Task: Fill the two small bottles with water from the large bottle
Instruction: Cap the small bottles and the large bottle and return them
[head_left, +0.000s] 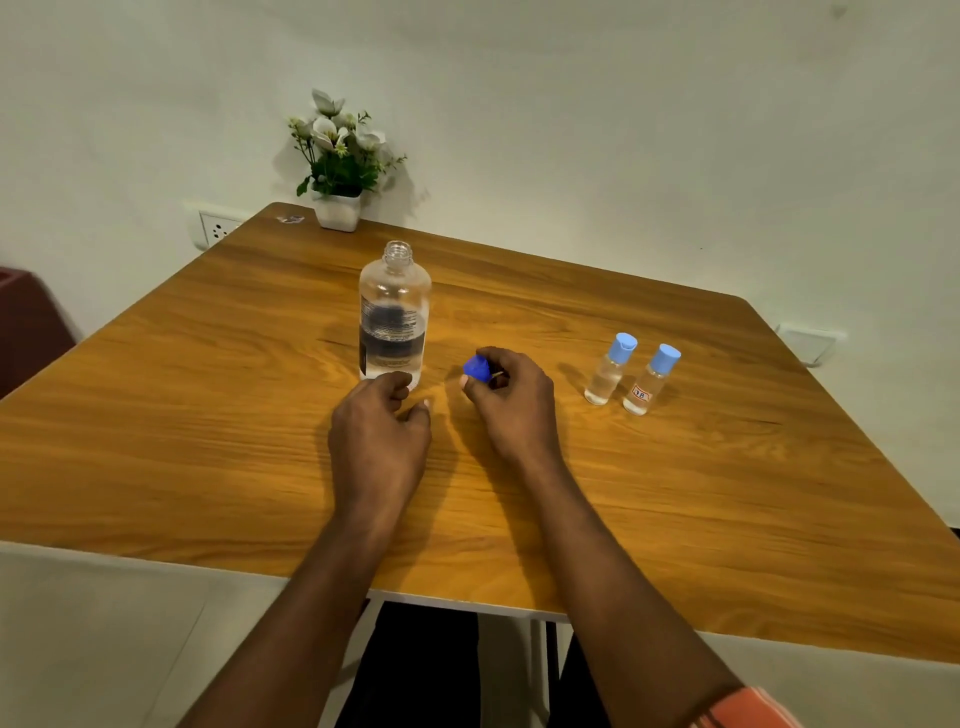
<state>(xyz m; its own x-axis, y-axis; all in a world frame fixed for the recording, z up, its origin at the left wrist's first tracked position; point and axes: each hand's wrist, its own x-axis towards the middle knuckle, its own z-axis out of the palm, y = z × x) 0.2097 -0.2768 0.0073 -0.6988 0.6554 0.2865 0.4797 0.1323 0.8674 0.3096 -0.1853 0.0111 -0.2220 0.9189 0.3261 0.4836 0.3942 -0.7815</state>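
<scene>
A large clear bottle (394, 312) with a dark label stands uncapped on the wooden table (208, 415), holding water. My left hand (382, 421) hovers just in front of its base, fingers loosely curled, holding nothing. My right hand (511, 400) pinches the dark blue cap (477, 368) just right of the large bottle. Two small clear bottles stand upright to the right, side by side: the left small bottle (609, 371) and the right small bottle (649, 382), which bears an orange "18" sticker. Both wear light blue caps.
A white pot of artificial flowers (340, 161) stands at the table's far edge against the wall. A small scrap (291, 219) lies near the far left corner. A wall socket (215, 228) sits behind that corner. A dark red object (26, 327) is at the left.
</scene>
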